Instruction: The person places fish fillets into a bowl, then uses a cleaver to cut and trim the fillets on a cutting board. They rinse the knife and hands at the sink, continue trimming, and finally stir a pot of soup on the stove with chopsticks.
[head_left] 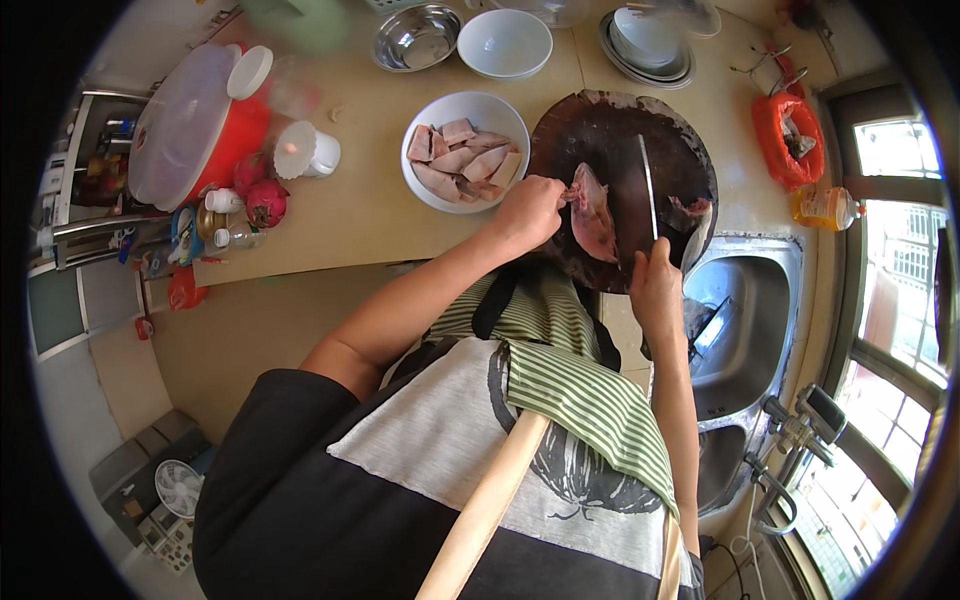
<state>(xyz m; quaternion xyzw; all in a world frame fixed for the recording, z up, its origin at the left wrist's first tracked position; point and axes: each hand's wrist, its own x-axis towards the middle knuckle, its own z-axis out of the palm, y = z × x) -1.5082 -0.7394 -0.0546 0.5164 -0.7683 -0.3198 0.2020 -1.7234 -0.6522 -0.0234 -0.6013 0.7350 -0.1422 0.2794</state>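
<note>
My left hand (530,212) pinches the upper end of a raw piece of fish (594,218), which lies on a round, dark wooden chopping block (560,125). In my right hand (657,288) is a cleaver (649,190), its handle gripped and its bright edge line pointing away from me. The blade stands over the block, to the right of the fish piece and apart from it. Another piece of fish (688,216) rests at the block's right side, partly behind my right hand. Left of the block, a white bowl (482,104) holds several cut fish pieces (455,160).
Behind are a steel bowl (418,38), a white bowl (505,45) and stacked dishes (648,60). A sink (745,330) lies right of the block, below a red bag-lined holder (795,140) and an oil-coloured bottle (825,208). Dragon fruits (266,203) and a red tub (215,130) stand left.
</note>
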